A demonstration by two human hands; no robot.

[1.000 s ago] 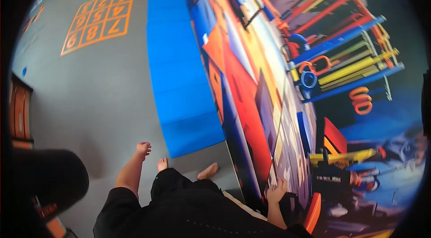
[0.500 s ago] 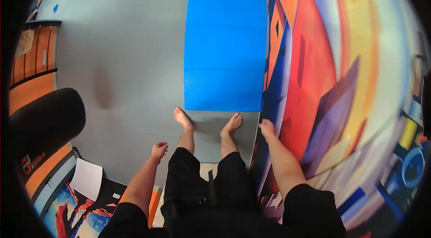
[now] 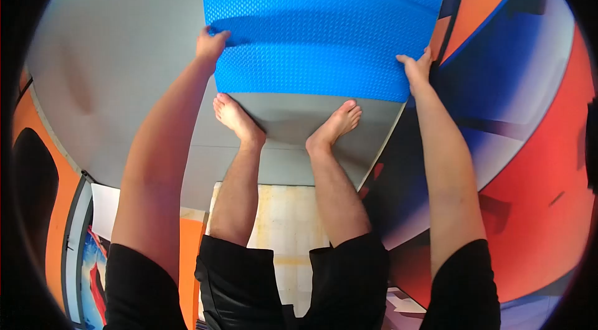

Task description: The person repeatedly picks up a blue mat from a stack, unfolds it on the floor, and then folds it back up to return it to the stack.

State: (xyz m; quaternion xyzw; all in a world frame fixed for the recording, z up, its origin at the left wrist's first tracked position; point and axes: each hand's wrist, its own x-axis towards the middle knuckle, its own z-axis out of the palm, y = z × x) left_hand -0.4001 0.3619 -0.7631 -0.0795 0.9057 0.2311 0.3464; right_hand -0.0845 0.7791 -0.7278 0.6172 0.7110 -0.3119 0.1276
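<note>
A blue textured mat (image 3: 324, 25) fills the upper centre of the frame, lying on a grey floor (image 3: 112, 50), with its near edge running across the middle of the picture just above two bare feet. The near end of the mat is seen lifted slightly, a shadowed fold showing across it below the top of the frame.

The mat's near left corner is gripped by the left hand (image 3: 210, 43), at the upper left of centre; the fingers are curled over the mat's edge, closed on it. The near right corner is held by the right hand (image 3: 416, 67), at the upper right of centre; the fingers are pressed to the mat's side edge and the thumb lies along its surface, so the corner is pinched. Both arms are stretched straight from the lower frame up to the mat, with short black sleeves at the bottom.

The left foot (image 3: 235, 118) and the right foot (image 3: 335, 126) are planted on the grey floor just below the mat's edge, close to it but apart from it. Black shorts (image 3: 280, 280) are seen at the bottom centre.

A wall painted in orange, red and blue shapes (image 3: 529, 143) takes up the right side of the frame, just beside the mat's right edge.
</note>
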